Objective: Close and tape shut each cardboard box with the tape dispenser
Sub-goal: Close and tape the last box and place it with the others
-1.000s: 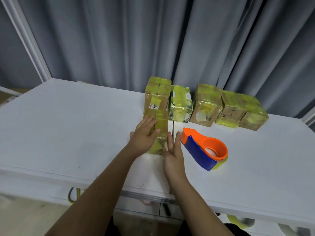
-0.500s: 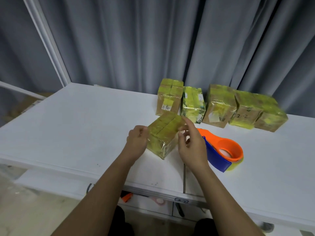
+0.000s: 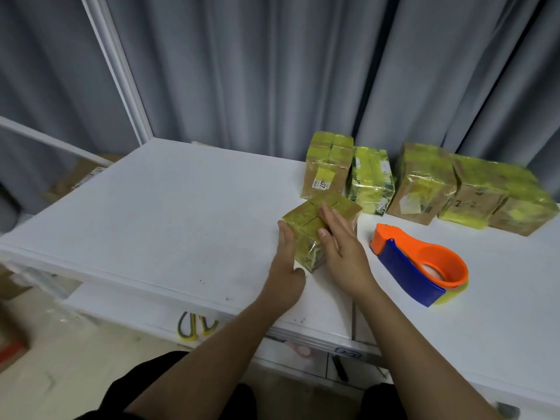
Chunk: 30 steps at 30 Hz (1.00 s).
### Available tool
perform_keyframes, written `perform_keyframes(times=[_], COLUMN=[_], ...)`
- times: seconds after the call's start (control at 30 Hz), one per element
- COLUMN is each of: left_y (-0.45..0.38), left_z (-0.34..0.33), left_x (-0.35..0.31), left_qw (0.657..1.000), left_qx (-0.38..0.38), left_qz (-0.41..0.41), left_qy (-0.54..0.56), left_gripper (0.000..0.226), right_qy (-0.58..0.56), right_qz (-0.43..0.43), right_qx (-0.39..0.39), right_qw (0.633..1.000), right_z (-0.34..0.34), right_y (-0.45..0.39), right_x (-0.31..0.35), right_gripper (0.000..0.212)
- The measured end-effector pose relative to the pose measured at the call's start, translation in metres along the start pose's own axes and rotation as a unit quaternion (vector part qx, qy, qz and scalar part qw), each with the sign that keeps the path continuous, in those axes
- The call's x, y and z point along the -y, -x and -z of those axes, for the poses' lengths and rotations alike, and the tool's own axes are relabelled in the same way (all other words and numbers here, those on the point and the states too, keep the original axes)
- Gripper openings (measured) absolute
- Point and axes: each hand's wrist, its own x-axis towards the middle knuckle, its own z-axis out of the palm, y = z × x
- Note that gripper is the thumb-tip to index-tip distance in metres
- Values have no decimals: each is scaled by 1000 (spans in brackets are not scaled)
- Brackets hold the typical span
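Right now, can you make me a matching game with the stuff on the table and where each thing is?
Things:
1. tape dispenser
2. box under the hands
3. scissors
4. row of taped boxes

Places:
A. by the curtain at the back
B. on a shelf below the tabletop
C. between the left hand and right hand
D. lying alone, right of the hands

Pairs: 1-D, 2-C, 3-B, 4-A

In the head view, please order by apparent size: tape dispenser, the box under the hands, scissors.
1. Tape dispenser
2. Box under the hands, though nearly alike, so unsure
3. Scissors, partly hidden under the table, so unsure
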Motion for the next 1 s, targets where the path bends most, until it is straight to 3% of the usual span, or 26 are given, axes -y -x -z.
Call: perform_keyframes(times=[0.13, 0.2, 0.27, 0.33, 0.4, 0.5, 0.6, 0.7, 0.87, 1.0], left_y=[-5, -3, -1, -5, -15, -28, -34, -45, -62, -66], left_z=[3, 12, 21, 26, 24, 8, -13, -24, -35, -46], left_x=[12, 8, 3, -4, -12, -18, -15, -13, -3, 4], left_qw=[980, 972, 988, 982, 973, 974, 962, 954, 943, 932], left_qx=[-5, -8, -88, -186, -227, -212, -255, -281, -319, -341], left_qz=[-33, -34, -14, 15, 11, -24, -86, -97, -63, -54], left_qy=[-197, -231, -128, -23, 39, 73, -45, -49, 77, 111], left_gripper=[90, 76, 54, 34, 25, 57, 79, 78, 58, 55], right_qy=[-29, -44, -52, -59, -64, -67, -55, -61, -53, -46], right_qz=[8, 5, 4, 6, 12, 19, 26, 24, 30, 35], right_qx=[10, 10, 10, 7, 2, -6, -16, -27, -28, -26], right_qw=[1000, 999, 999, 998, 998, 998, 998, 997, 998, 998], right_z=[3, 5, 6, 5, 3, 2, 1, -1, -2, -3], right_y=[1, 2, 2, 3, 3, 2, 1, -1, -2, -2], right_x=[4, 5, 5, 5, 5, 3, 2, 0, -3, -8], right_gripper=[48, 48, 49, 49, 48, 47, 47, 46, 46, 45])
